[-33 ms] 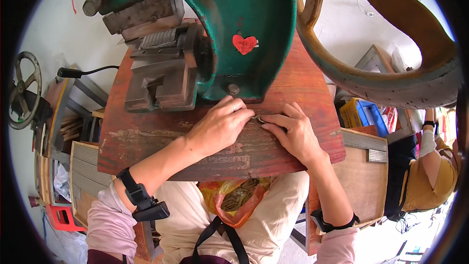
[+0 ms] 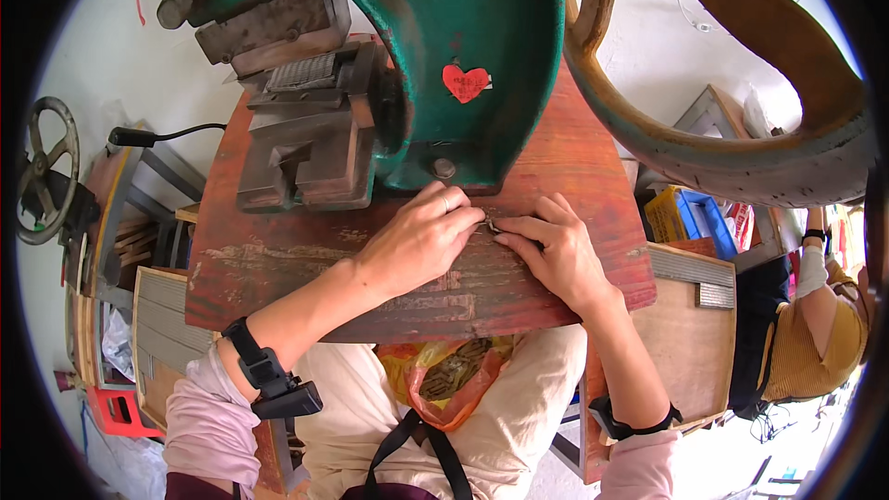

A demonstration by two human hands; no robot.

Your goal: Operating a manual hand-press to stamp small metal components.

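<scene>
Over the worn red-brown wooden bench top (image 2: 407,301), my left hand (image 2: 424,236) and my right hand (image 2: 560,255) meet fingertip to fingertip. Thumb and forefinger of each are closed in a pinch on a small metal piece (image 2: 489,223). It is mostly hidden by the fingers, too small for its exact kind to show. Just beyond my hands stands a green cast-iron press (image 2: 472,18) with a red heart-shaped sticker (image 2: 466,83). Left of its base is a steel die block (image 2: 306,162), with a ridged metal plate (image 2: 301,74) above it.
A bag (image 2: 482,393) of small metal pieces lies in my lap. Trays with metal strips flank me, left (image 2: 171,315) and right (image 2: 690,343). A big flywheel (image 2: 685,162) looms at upper right. A blue box (image 2: 704,218) sits behind. Another person (image 2: 801,343) is at far right.
</scene>
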